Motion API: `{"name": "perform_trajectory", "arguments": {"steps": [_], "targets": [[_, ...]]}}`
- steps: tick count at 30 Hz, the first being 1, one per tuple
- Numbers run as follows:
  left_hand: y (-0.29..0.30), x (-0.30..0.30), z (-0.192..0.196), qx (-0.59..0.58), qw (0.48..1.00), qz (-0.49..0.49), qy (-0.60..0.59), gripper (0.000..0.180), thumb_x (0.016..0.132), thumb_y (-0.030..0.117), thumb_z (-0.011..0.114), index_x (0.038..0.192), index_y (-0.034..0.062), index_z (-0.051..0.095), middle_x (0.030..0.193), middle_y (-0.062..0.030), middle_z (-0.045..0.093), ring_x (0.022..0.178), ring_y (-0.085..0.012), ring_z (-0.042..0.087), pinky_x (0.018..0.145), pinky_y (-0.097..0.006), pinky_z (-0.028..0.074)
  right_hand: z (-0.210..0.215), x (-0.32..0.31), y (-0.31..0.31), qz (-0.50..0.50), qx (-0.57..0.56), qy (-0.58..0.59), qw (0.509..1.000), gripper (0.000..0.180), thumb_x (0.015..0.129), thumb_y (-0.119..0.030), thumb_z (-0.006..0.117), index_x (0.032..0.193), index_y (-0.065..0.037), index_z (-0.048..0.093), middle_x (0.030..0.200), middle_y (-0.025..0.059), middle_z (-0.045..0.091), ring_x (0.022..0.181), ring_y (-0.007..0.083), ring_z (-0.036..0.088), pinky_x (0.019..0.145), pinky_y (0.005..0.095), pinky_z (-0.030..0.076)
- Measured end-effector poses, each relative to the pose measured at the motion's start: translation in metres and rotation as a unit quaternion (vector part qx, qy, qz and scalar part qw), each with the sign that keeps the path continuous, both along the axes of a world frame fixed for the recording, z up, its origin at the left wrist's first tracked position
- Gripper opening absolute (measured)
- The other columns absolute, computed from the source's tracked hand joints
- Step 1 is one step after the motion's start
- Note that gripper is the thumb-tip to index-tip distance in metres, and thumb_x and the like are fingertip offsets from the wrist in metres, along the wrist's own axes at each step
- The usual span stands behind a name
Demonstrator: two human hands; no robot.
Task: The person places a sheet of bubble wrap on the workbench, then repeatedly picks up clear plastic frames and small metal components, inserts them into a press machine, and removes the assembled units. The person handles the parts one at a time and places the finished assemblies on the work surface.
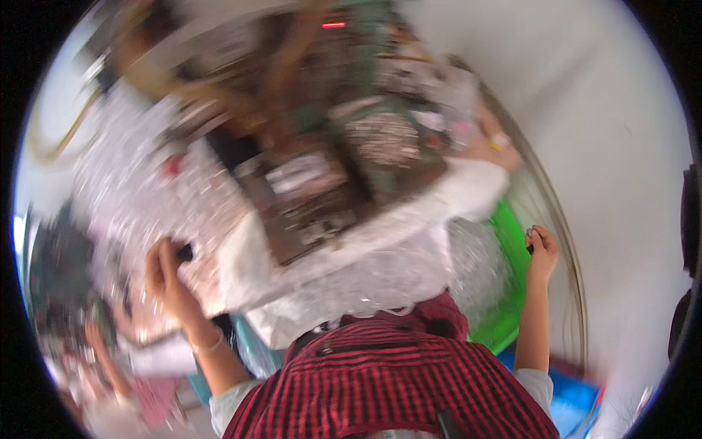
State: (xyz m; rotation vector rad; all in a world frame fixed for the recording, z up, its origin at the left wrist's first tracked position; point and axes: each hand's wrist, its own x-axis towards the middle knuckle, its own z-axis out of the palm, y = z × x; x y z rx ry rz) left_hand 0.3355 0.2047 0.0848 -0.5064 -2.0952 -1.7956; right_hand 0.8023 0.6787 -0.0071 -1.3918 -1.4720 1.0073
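Note:
On the left, my left hand [170, 282] is raised beside a heap of clear plastic bags [131, 157], its fingers closed on a small black piece [183, 252]. My right hand [542, 254] is out to the right, over the edge of a green crate [510, 234] and near the white wall. Its fingers are pinched together, and a tiny dark bit shows at them, too small to name. Between my hands, a dark work surface [292, 247] carries a pile of small metal parts [384, 139] and a whitish packet [296, 173]. Motion blurs much of this.
White cloth [252, 282] covers the table's near edge. Clear plastic bags [479, 271] fill the green crate, with a blue bin [574, 402] below it. A blurred machine [270, 66] stands at the back. Another person's arm [108, 362] shows at lower left. Cables run along the wall.

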Motion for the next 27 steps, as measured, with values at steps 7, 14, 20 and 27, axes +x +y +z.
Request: {"name": "perform_trajectory", "arguments": {"steps": [7,14,20,27], "targets": [[-0.005,0.010,-0.029,-0.187,0.969,0.128,0.102,0.012,0.093,0.005,0.069,0.104,0.0014,0.070,0.097,-0.0086,0.073,0.090,-0.0195,0.069,0.080,-0.032,0.053,0.070,-0.215,-0.075,0.355,0.150,0.023,0.923,0.013,0.095,-0.002,0.066,0.106,0.001,0.070,0.096,0.0036,0.070,0.089,0.0119,0.063,0.084,0.0258,0.050],[0.048,-0.034,-0.024,-0.460,0.858,0.217,0.078,0.014,0.084,0.019,0.074,0.088,0.0060,0.072,0.092,-0.0130,0.071,0.089,-0.0337,0.068,0.077,-0.043,0.053,0.065,-0.267,-0.106,0.420,0.130,0.107,0.892,0.012,0.094,-0.002,0.067,0.105,0.000,0.070,0.097,0.0019,0.070,0.086,0.0111,0.062,0.083,0.0252,0.049],[0.043,-0.042,-0.035,-0.521,0.823,0.225,0.015,0.024,0.086,0.026,0.068,0.080,0.0041,0.075,0.087,-0.0186,0.072,0.080,-0.0392,0.070,0.072,-0.048,0.057,0.055,-0.253,-0.099,0.390,0.038,0.145,0.909,0.011,0.095,-0.001,0.066,0.105,0.001,0.069,0.096,0.0029,0.070,0.087,0.0097,0.063,0.082,0.0234,0.050],[0.027,-0.038,0.073,-0.521,0.832,0.184,0.050,0.026,0.091,0.027,0.072,0.091,0.0018,0.075,0.091,-0.0202,0.072,0.080,-0.0337,0.069,0.071,-0.041,0.053,0.054,-0.248,-0.091,0.367,0.073,0.134,0.918,0.010,0.093,0.000,0.068,0.103,0.001,0.070,0.096,0.0051,0.071,0.087,0.0125,0.065,0.082,0.0259,0.051]]}}
